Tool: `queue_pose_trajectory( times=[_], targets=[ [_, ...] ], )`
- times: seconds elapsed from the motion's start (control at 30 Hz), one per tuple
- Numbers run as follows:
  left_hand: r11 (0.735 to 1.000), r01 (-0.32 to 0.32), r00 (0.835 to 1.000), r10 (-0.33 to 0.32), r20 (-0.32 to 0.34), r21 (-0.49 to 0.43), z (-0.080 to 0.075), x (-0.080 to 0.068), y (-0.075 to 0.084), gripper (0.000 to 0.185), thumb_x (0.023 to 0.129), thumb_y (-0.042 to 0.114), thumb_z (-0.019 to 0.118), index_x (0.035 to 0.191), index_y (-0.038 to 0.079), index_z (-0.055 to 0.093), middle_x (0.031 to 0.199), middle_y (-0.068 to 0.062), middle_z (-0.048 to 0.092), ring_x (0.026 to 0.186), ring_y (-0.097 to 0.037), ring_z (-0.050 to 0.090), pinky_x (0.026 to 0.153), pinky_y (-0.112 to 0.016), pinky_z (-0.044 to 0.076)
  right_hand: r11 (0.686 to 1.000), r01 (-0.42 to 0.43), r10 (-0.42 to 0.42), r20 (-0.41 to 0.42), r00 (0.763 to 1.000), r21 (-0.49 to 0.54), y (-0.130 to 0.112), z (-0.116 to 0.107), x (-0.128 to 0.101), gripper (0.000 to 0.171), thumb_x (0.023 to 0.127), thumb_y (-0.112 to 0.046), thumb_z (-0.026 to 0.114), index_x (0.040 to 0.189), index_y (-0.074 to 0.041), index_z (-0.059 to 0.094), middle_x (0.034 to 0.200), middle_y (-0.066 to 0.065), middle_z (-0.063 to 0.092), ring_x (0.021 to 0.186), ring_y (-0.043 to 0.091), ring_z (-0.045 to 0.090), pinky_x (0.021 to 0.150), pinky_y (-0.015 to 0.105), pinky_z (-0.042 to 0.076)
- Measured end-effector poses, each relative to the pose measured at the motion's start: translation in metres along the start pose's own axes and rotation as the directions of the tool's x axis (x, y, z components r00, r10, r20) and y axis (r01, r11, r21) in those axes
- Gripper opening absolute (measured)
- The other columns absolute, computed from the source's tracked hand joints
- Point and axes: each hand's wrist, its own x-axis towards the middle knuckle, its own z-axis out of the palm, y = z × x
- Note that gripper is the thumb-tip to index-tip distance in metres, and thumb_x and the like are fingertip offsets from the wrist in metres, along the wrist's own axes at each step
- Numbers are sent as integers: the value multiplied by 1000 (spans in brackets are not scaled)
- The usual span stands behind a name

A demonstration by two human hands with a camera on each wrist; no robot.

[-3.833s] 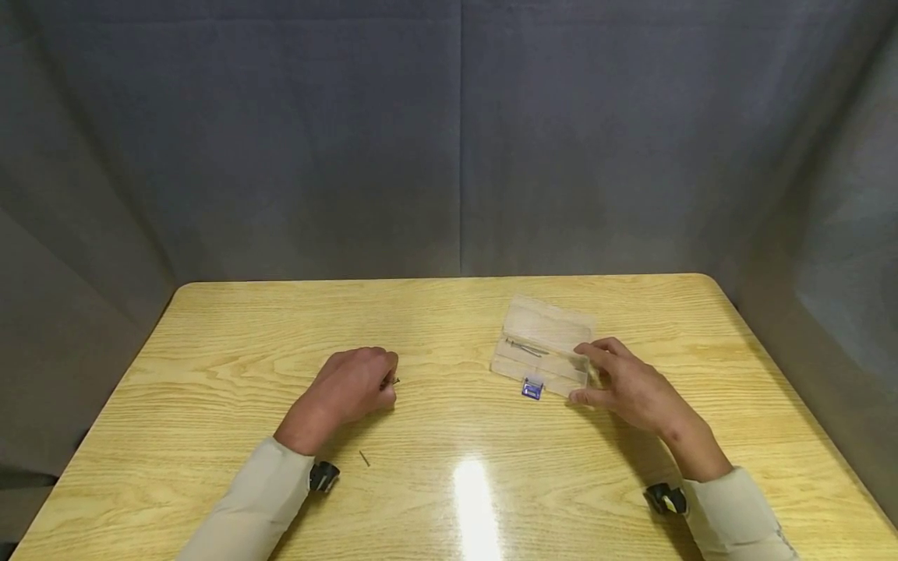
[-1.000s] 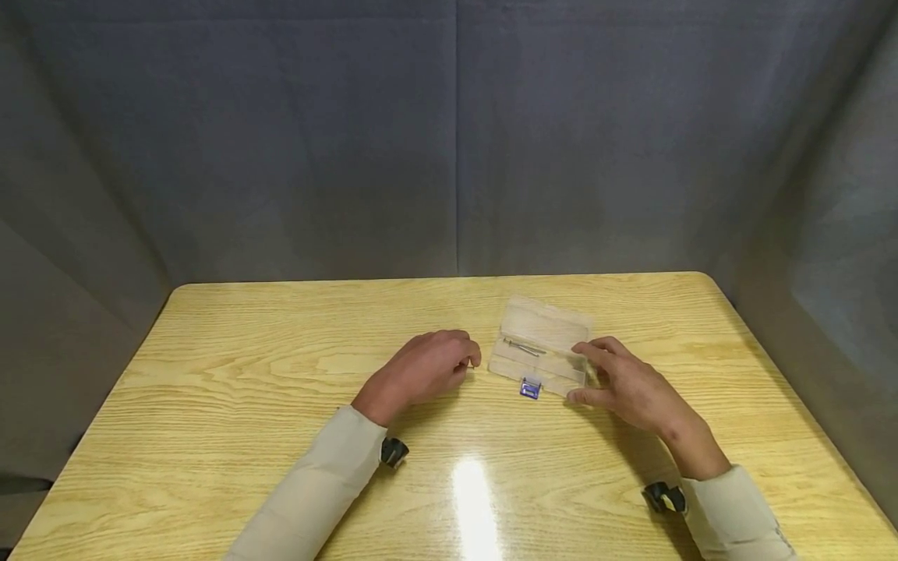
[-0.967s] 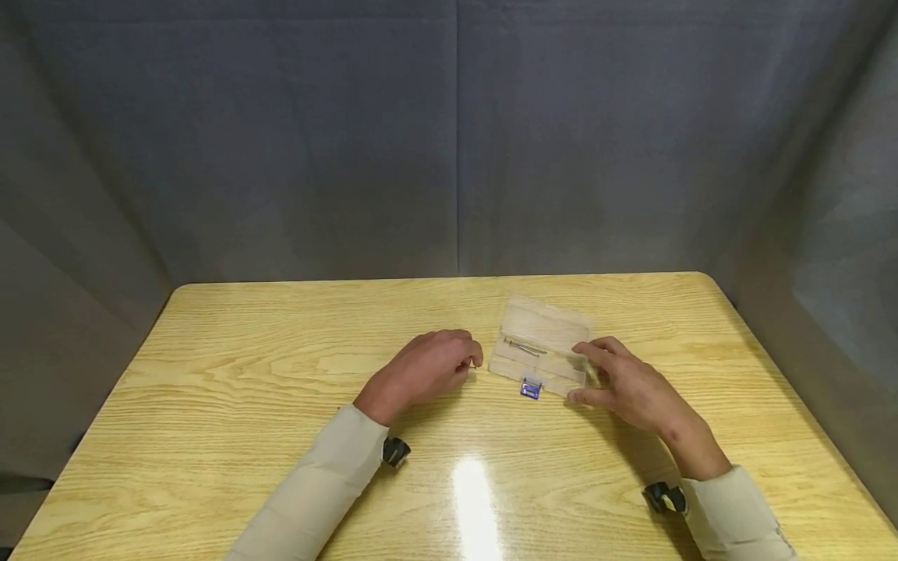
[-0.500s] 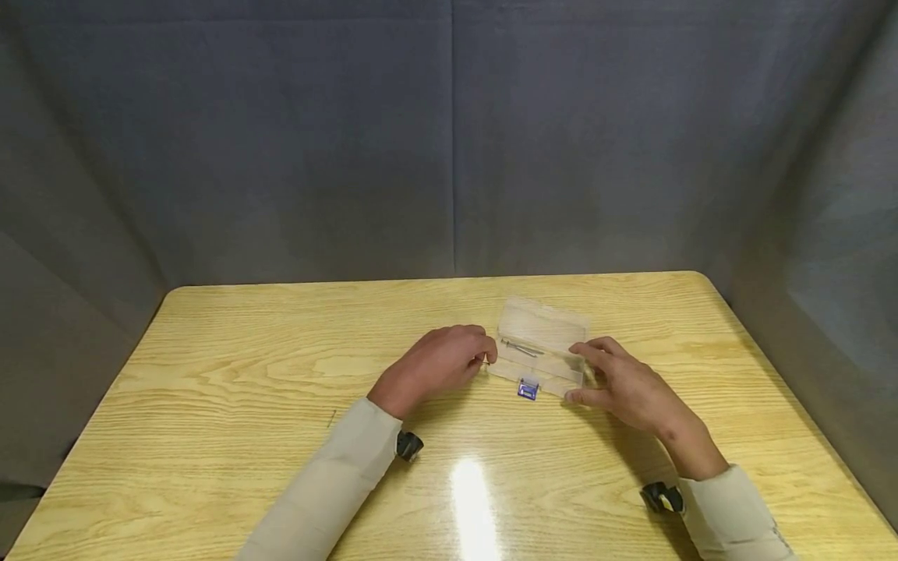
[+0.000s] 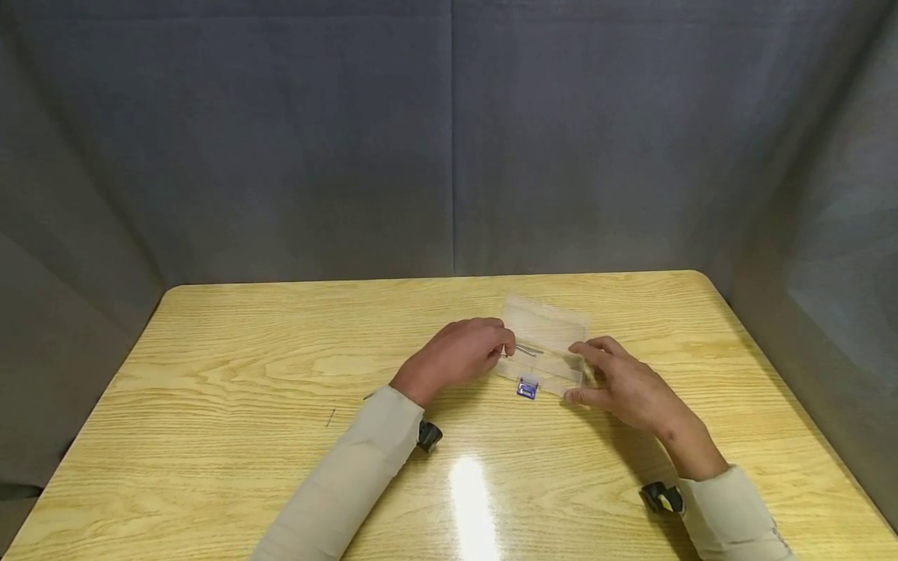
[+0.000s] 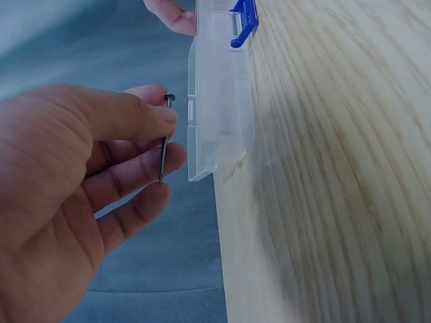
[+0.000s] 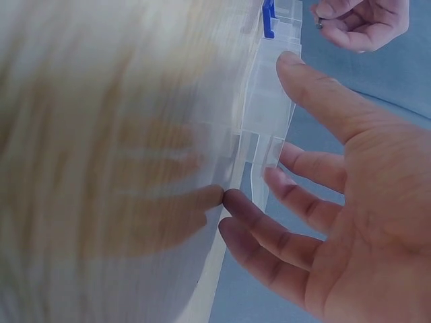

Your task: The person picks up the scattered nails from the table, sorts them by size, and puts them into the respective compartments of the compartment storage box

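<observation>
A clear plastic box (image 5: 543,321) with a blue latch (image 5: 527,389) lies on the table with its lid folded back. My left hand (image 5: 457,352) is over the box's left end. Thumb and fingers pinch a dark nail (image 6: 165,141), which stands roughly upright in the left wrist view, head up. Several nails (image 5: 526,351) lie in the rear compartment, partly covered by the left hand. My right hand (image 5: 631,389) holds the box's right end, thumb at the front corner and fingers toward the back.
A loose thin nail (image 5: 330,418) lies on the wooden table (image 5: 231,351) left of the left sleeve (image 5: 351,475). Another slim dark piece (image 5: 368,396) shows at the sleeve's edge. Grey curtains (image 5: 316,156) enclose the table's back and sides.
My left hand has moved right with the nail, from the table to over the box's left end. Loose pieces now show beside its sleeve. The right hand and box stay in place.
</observation>
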Motion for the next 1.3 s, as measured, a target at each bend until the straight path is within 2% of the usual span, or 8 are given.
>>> queue_pose_trajectory(
  times=[0.27, 0.5, 0.9, 1.1, 1.3],
  targets=[
    [999, -16, 1000, 15, 14, 42, 0, 10, 5, 29, 105, 2, 53, 114, 17, 76, 109, 4, 67, 96, -9, 62, 79, -25, 50, 1000, -4, 4, -7, 1000, 0, 1, 0, -1, 67, 89, -37, 83, 140, -3, 58, 133, 13, 53, 97, 26, 57, 79, 47, 50],
    [999, -35, 999, 35, 23, 13, 4, 20, 8, 32, 104, 0, 51, 114, 18, 76, 108, 5, 66, 91, -6, 59, 77, -23, 48, 1000, -3, 3, -11, 1000, 9, 1, 1, -2, 67, 88, -36, 83, 141, -3, 58, 133, 14, 53, 98, 26, 57, 79, 47, 50],
    [1000, -15, 999, 16, 42, -27, 7, 30, 10, 32, 104, 0, 49, 113, 17, 75, 110, 4, 66, 94, -7, 59, 78, -25, 48, 999, 12, -12, -7, 1000, 34, 0, 1, -1, 65, 90, -32, 83, 141, 0, 57, 134, 15, 52, 101, 29, 58, 84, 49, 50],
    [999, 27, 998, -26, 58, -21, 5, 29, 10, 27, 103, 5, 54, 116, 17, 74, 107, 4, 64, 87, -9, 56, 76, -26, 47, 999, 19, -18, -7, 1000, 32, 0, 0, 0, 66, 89, -33, 83, 140, 0, 57, 133, 16, 53, 100, 29, 59, 84, 49, 50],
    [998, 55, 997, -54, 48, -23, 4, 24, 6, 23, 104, 8, 55, 112, 17, 75, 101, 6, 61, 82, -10, 54, 73, -25, 46, 1000, 11, -11, -6, 1000, 27, 2, 0, 0, 67, 89, -34, 83, 140, -1, 57, 133, 16, 53, 99, 28, 58, 83, 49, 50]
  ],
)
